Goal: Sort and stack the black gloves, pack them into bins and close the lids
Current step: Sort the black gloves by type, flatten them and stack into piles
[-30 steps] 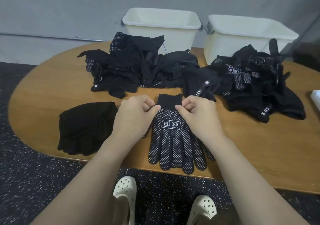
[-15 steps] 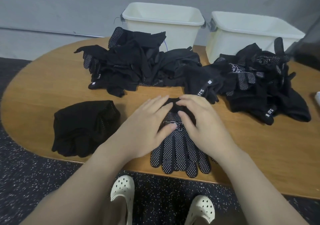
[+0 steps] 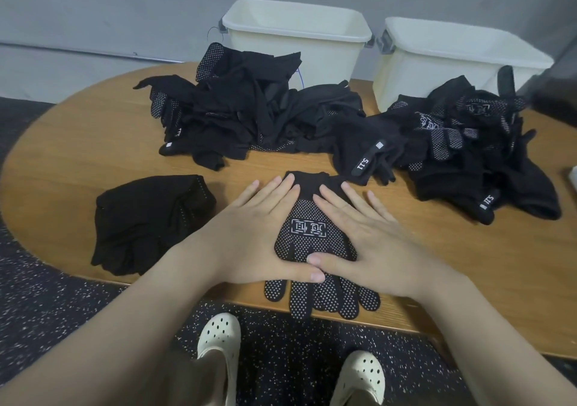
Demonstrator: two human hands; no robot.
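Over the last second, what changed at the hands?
Both hands let go of the black dotted glove's cuff and spread flat: left hand and right hand now press it onto the wooden table. Glove piles and the cream plastic bins stayed put.

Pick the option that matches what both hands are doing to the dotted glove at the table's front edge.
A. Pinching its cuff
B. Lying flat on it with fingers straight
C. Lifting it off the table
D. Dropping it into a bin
B: the left hand and right hand lie flat with straight fingers on the dotted glove, which rests on the table.
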